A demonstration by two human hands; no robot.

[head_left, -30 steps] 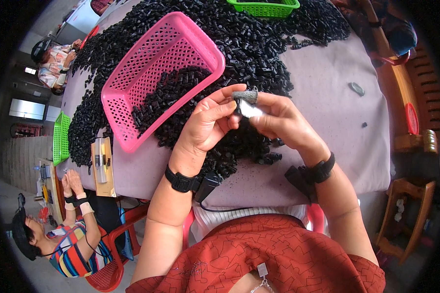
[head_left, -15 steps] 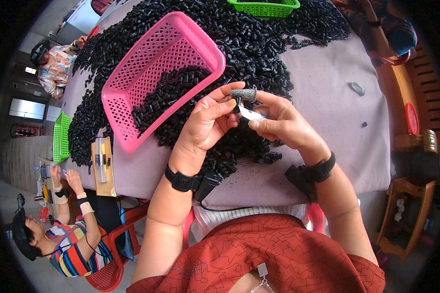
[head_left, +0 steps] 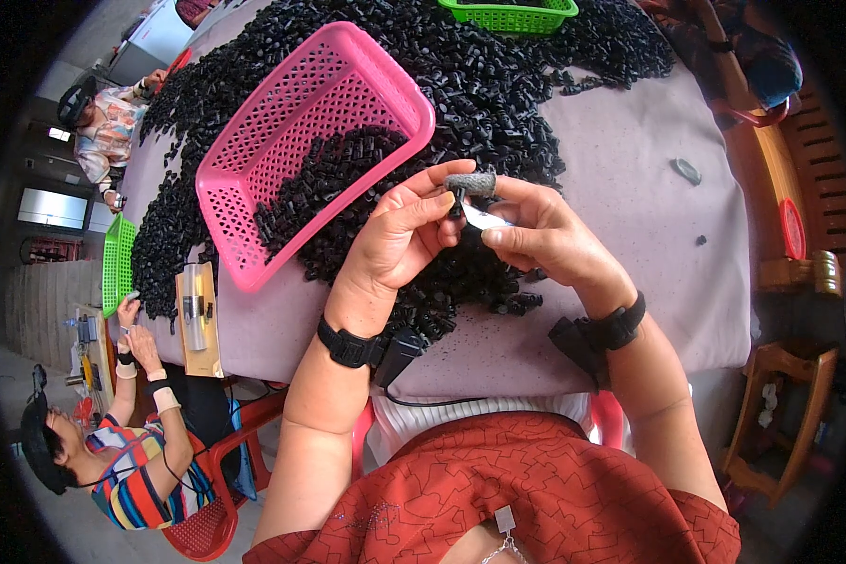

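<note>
Head view: my left hand [head_left: 395,240] and right hand [head_left: 545,240] pinch one small black part [head_left: 470,183] with a pale strip, above the table [head_left: 630,188]. Pink basket [head_left: 320,141] partly filled; large loose black pile [head_left: 498,75] remains unsorted, I judge.

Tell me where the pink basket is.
In the head view, the pink basket lies tilted on the black parts pile, up and left of the left hand.

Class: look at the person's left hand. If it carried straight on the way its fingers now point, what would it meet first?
The left hand points up and right, so it would first meet the small grey cylindrical piece at its fingertips, then the right hand. Depth is unclear.
</note>
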